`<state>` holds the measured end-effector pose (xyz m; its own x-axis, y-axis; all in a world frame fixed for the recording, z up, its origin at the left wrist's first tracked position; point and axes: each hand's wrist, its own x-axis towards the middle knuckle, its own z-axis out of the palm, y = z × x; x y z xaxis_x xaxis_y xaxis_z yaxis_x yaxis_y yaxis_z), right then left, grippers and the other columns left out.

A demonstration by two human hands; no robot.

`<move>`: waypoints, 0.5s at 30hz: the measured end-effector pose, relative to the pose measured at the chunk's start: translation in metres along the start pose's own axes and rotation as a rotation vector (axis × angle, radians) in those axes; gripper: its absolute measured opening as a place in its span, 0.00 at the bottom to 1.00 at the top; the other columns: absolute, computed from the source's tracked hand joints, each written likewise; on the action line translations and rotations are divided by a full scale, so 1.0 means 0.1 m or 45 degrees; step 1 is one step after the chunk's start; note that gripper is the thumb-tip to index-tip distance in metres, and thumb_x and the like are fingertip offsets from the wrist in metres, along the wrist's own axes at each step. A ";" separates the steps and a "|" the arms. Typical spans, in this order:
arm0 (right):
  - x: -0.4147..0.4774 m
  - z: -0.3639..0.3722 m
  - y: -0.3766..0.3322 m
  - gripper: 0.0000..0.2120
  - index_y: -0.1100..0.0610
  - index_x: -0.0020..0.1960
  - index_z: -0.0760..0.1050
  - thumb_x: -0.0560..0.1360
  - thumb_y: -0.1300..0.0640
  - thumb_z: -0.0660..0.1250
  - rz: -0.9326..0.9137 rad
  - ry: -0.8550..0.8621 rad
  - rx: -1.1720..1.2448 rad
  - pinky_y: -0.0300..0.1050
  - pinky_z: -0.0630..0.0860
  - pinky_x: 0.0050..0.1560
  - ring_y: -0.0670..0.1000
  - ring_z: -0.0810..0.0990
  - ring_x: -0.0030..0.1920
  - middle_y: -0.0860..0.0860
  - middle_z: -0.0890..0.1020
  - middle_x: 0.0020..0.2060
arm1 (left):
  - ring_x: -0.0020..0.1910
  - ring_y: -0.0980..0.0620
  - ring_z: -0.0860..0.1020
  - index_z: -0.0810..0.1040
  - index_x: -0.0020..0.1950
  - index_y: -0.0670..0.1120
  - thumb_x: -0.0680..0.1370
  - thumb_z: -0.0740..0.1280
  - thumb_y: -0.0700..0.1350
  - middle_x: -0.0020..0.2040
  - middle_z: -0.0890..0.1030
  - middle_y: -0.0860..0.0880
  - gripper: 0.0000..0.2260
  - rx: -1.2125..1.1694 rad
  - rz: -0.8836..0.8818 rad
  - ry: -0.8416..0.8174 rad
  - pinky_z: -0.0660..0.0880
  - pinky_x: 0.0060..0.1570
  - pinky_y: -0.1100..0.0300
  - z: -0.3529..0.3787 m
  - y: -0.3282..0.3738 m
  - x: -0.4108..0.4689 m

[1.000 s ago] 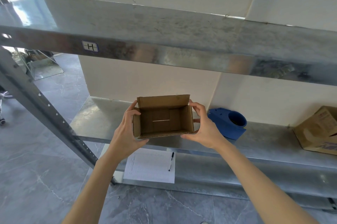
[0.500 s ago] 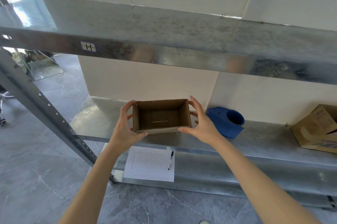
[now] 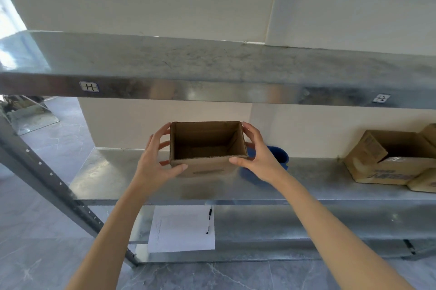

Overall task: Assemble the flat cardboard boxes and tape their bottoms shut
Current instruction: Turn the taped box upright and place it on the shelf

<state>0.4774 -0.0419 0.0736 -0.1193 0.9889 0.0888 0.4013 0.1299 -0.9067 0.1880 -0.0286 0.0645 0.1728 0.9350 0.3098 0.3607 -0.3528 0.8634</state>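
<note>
Cardboard box [image 3: 203,169], gripped between left hand [image 3: 153,164] and right hand [image 3: 259,160], has lowered toward shelf [image 3: 113,179].

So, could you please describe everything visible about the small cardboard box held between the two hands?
The small cardboard box is plain brown corrugated board, rectangular, upright, open at the top, and looks empty inside. A faint mark shows on its front wall. The left hand grips its left end, the right hand its right end, thumbs on the front wall. It is low over the middle metal shelf; whether it rests there I cannot tell.
</note>
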 end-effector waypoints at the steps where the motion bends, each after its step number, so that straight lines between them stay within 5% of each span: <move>1: -0.04 -0.11 0.00 0.44 0.38 0.75 0.53 0.71 0.54 0.77 0.003 0.029 -0.017 0.23 0.67 0.60 0.32 0.64 0.67 0.36 0.60 0.74 | 0.64 0.63 0.71 0.59 0.76 0.58 0.66 0.80 0.45 0.70 0.65 0.60 0.44 -0.003 0.026 -0.027 0.78 0.49 0.67 0.06 0.07 0.05; 5: -0.27 -0.63 0.01 0.43 0.39 0.74 0.55 0.70 0.54 0.78 0.014 0.129 -0.075 0.40 0.66 0.70 0.41 0.63 0.73 0.38 0.63 0.73 | 0.63 0.68 0.70 0.61 0.75 0.60 0.65 0.79 0.52 0.67 0.65 0.67 0.44 -0.068 0.091 -0.145 0.79 0.45 0.68 0.45 0.36 0.22; 15: -0.85 -1.98 0.33 0.42 0.44 0.75 0.58 0.66 0.48 0.75 0.057 0.321 -0.121 0.24 0.65 0.62 0.35 0.64 0.71 0.37 0.66 0.71 | 0.65 0.58 0.73 0.60 0.73 0.63 0.67 0.81 0.42 0.69 0.67 0.59 0.43 -0.132 0.179 -0.220 0.81 0.49 0.59 1.90 1.03 0.52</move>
<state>0.6803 -0.1076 0.1179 0.1258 0.9790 0.1602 0.4860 0.0800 -0.8703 0.4085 -0.0231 0.0941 0.3719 0.8536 0.3649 0.2279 -0.4650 0.8555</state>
